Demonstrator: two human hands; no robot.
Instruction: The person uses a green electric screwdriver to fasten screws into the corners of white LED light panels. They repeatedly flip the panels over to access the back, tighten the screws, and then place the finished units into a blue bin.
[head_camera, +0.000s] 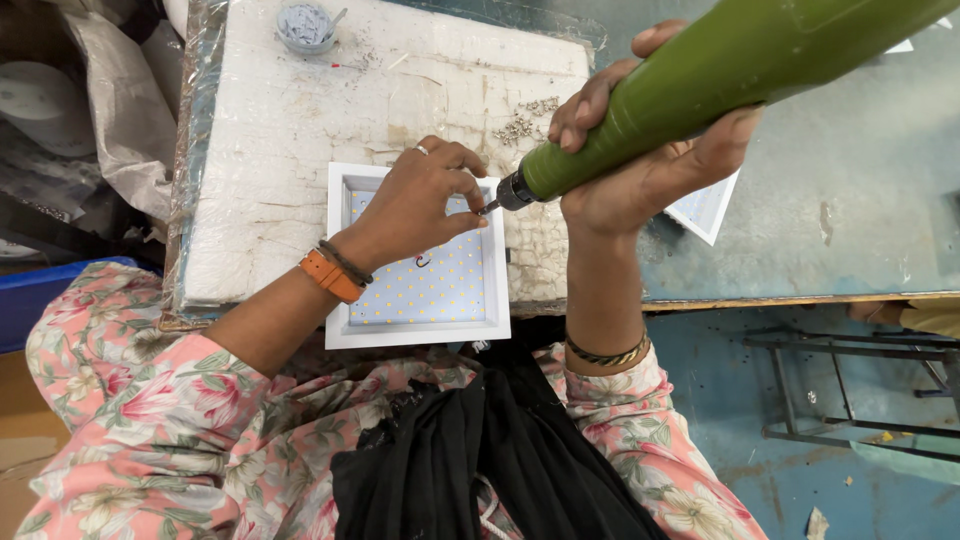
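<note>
The right hand (640, 160) is wrapping its grip tight around a green electric screwdriver (700, 80), smooth, tapered, probably weighty. The left hand (415, 200) is pinching at the bit tip over a square white-framed LED panel (420, 290), likely light and fragile, lying on the desk's (850, 200) rough white slab (290, 130).

A smooth, matt green plastic electric screwdriver (700, 90) with a dark metal tip is pointing at a square white panel light (420, 260) whose glossy plastic frame is surrounding a dotted board. Both are lying over a rough, cracked white foam slab (300, 130) on a worn, scuffed blue-grey tabletop (850, 200).
</note>
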